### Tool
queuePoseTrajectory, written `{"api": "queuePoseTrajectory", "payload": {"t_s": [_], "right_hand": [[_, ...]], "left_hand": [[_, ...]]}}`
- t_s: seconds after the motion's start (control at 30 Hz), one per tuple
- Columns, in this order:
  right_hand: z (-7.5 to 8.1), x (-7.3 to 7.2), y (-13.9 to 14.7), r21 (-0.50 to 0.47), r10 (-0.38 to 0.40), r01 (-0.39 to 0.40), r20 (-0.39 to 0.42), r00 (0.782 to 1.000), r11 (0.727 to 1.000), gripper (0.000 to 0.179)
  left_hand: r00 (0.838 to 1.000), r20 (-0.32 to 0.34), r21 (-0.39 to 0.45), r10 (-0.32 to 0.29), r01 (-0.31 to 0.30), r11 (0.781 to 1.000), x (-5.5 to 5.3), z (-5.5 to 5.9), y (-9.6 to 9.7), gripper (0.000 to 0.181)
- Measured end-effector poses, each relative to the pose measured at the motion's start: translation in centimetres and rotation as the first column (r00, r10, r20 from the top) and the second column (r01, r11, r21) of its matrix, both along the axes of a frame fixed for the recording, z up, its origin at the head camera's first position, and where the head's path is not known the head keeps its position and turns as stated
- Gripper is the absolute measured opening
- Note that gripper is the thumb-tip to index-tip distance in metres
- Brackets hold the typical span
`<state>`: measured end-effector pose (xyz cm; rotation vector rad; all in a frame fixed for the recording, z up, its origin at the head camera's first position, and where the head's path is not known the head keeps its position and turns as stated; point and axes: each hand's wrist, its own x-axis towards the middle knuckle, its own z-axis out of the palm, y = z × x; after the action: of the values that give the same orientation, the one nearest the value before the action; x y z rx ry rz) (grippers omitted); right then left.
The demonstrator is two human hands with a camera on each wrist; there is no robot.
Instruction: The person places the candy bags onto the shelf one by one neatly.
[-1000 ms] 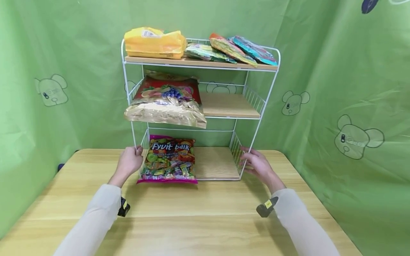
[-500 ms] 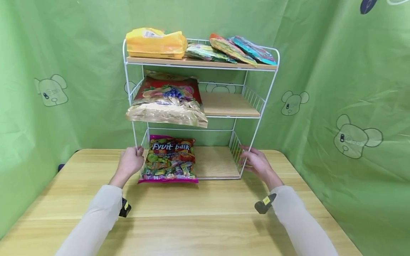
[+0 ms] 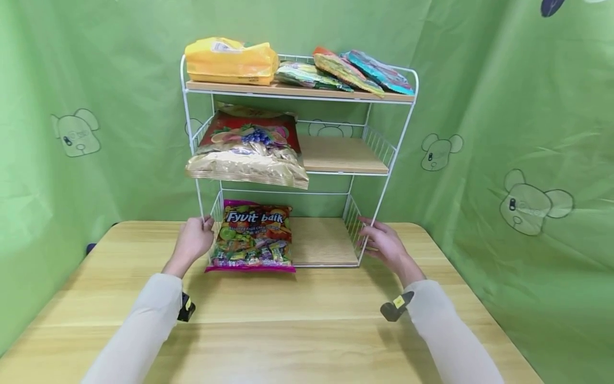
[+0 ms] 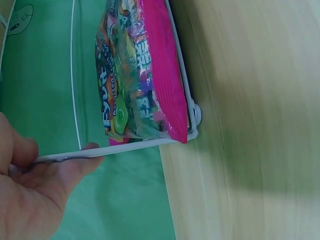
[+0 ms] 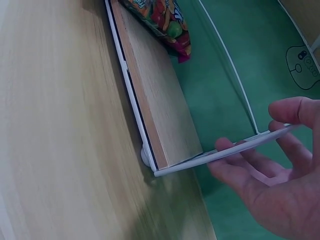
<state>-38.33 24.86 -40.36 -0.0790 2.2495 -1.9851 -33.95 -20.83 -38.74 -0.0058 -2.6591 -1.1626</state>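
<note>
A white wire rack [image 3: 382, 198] with three wooden shelves stands on the table. My left hand [image 3: 194, 238] grips its left front post low down; in the left wrist view, thumb and fingers close around the white wire. On the other side my right hand [image 3: 387, 246] holds the right front post, its thumb and fingers [image 5: 295, 112] on either side of the wire. A candy bag [image 3: 254, 234] with a pink edge lies on the bottom shelf's left half. Above it, a red and gold candy bag [image 3: 251, 144] overhangs the middle shelf's front edge.
The top shelf carries a yellow package [image 3: 230, 61] at the left, a green and white packet [image 3: 309, 76], a yellow-orange packet [image 3: 346, 71] and a blue packet [image 3: 379, 71]. A green curtain [image 3: 503, 133] surrounds the wooden table [image 3: 307, 330] at the back and sides.
Both hands keep their hold on the rack's posts. The whole scene sits slightly higher in the head view; otherwise nothing has visibly moved.
</note>
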Motion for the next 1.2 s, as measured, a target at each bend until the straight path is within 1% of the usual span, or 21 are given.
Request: {"api": "queuePoseTrajectory", "payload": {"t_s": [0.07, 0.33, 0.53, 0.73, 0.83, 0.93, 1.03, 1.1, 1.2], "right_hand": [[0.0, 0.0, 0.0, 0.009, 0.003, -0.003, -0.004, 1.000, 1.000, 0.065], [-0.1, 0.1, -0.1, 0.012, 0.002, -0.002, -0.002, 1.000, 1.000, 0.065], [0.0, 0.4, -0.1, 0.009, 0.004, -0.004, -0.001, 1.000, 1.000, 0.066], [-0.1, 0.3, -0.1, 0.008, -0.001, 0.001, -0.002, 1.000, 1.000, 0.065], [-0.1, 0.4, -0.3, 0.004, 0.003, -0.003, -0.005, 1.000, 1.000, 0.064], [-0.1, 0.7, -0.5, 0.008, 0.018, -0.018, -0.027, 0.999, 1.000, 0.061], [-0.3, 0.9, -0.7, 0.080, 0.027, -0.021, -0.079, 0.996, 0.997, 0.057], [-0.4, 1.1, -1.0, 0.158, 0.006, 0.015, -0.129, 0.992, 0.987, 0.054], [-0.6, 1.4, -1.5, 0.301, -0.065, 0.118, -0.180, 0.981, 0.946, 0.050]], "left_hand": [[1.000, -0.008, -0.003, 0.009, -0.009, 1.000, -0.1, -0.1, 0.0, 0.039], [1.000, -0.006, -0.010, 0.025, -0.025, 1.000, -0.1, -0.2, 0.0, 0.039], [1.000, 0.004, -0.012, 0.015, -0.015, 1.000, 0.0, -0.1, 0.0, 0.040], [1.000, -0.014, -0.057, 0.016, -0.017, 0.998, 0.0, -0.1, -0.1, 0.040], [1.000, -0.012, -0.060, 0.016, -0.017, 0.998, -0.1, -0.1, -0.2, 0.040], [1.000, -0.003, -0.051, 0.012, -0.012, 0.999, 0.0, -0.1, -0.2, 0.042], [1.000, -0.001, -0.045, 0.007, -0.007, 0.999, 0.1, -0.1, -0.1, 0.043], [1.000, 0.000, -0.044, 0.006, -0.006, 0.999, 0.2, -0.2, -0.1, 0.044], [1.000, 0.012, -0.028, 0.000, 0.000, 1.000, 0.2, -0.3, 0.0, 0.044]]}}
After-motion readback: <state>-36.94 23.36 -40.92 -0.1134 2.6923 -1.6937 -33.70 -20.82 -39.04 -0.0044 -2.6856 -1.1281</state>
